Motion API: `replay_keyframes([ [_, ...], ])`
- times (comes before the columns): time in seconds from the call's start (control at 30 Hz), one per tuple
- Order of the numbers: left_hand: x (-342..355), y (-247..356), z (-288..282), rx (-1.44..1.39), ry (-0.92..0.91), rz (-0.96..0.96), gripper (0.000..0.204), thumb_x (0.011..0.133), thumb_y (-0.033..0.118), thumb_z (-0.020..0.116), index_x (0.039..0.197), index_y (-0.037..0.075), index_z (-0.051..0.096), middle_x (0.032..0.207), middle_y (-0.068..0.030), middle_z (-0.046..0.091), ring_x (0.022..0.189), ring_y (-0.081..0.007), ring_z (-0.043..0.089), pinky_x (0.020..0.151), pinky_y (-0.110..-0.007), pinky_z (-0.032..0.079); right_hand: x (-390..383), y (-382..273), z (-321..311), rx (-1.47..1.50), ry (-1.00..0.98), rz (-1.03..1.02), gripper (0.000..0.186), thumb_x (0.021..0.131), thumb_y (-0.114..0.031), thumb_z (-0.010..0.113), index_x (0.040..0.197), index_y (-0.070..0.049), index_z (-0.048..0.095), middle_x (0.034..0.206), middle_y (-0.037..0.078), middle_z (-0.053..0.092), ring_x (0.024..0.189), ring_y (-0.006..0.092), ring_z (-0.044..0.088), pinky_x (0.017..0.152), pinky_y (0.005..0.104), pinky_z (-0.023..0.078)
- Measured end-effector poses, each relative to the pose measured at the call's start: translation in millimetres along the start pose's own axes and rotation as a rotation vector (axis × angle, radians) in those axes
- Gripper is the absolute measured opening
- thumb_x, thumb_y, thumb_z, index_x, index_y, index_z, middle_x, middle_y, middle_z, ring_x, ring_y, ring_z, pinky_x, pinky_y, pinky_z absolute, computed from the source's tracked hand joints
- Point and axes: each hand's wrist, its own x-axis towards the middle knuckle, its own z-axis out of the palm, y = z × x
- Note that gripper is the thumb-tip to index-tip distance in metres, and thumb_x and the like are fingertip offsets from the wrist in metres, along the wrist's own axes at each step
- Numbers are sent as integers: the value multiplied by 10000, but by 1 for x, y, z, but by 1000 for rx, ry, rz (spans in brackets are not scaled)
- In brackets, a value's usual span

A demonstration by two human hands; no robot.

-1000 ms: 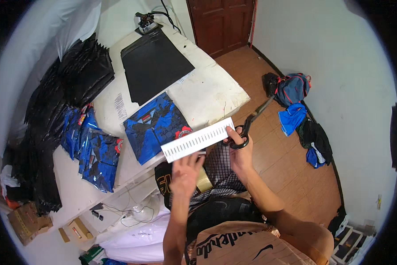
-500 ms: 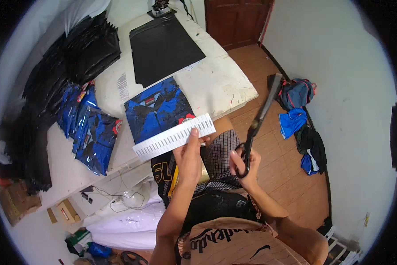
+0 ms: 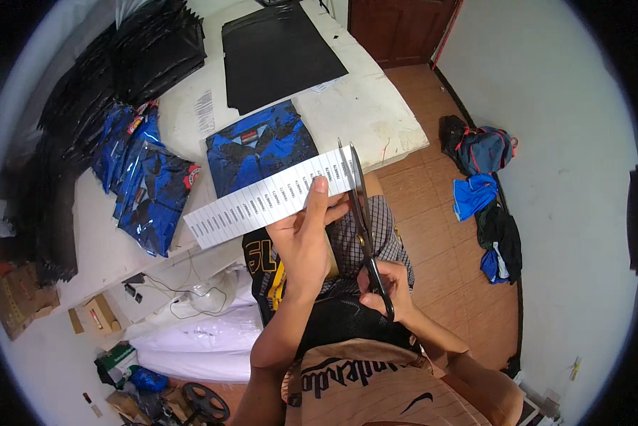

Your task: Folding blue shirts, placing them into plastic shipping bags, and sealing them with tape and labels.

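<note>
My left hand (image 3: pixel 306 238) pinches a white strip of printed labels (image 3: pixel 251 206) near its right end, thumb on top. Large black-handled scissors (image 3: pixel 365 238) are in my right hand (image 3: pixel 391 290), fingers in the handle loops. Their long blades point away from me and stand slightly apart at the strip's right end; whether they touch the paper I cannot tell. Behind the strip, a folded blue and black shirt (image 3: pixel 262 145) lies on the white table (image 3: pixel 376 121), its lower part hidden by the labels.
Bagged blue shirts (image 3: pixel 156 199) lie at the table's left, beside a heap of black plastic bags (image 3: pixel 149 57). A flat black sheet (image 3: pixel 283 60) lies farther back. On the tiled floor to the right are a backpack (image 3: pixel 484 149) and loose clothes (image 3: pixel 475 195).
The scissors have come down and left from a raised position to the strip's right end. The label strip is tilted more toward me and now shows its print.
</note>
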Motion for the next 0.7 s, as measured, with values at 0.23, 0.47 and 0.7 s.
replay_keyframes([
  [0.23,-2,0,1,-4,20,37,213,956,68,581,1139,-38,598,1035,-155,674,890,-239,703,723,-358,633,0,1,0,5,15,-9,339,745,-211,843,688,-56,547,621,-18,528,544,53,442,487,215,332],
  [0.47,-2,2,1,-25,43,47,217,937,90,630,1104,-49,631,1016,-140,677,855,-193,688,707,-332,625,2,2,1,-5,10,-15,358,730,-226,858,675,-69,541,602,-29,518,523,42,428,468,208,315],
  [0.7,-1,5,2,-16,62,32,198,938,81,626,1088,-46,637,997,-134,682,842,-182,687,686,-318,624,2,3,0,-26,7,-13,370,718,-232,868,672,-73,537,601,-28,521,521,39,434,465,208,318],
])
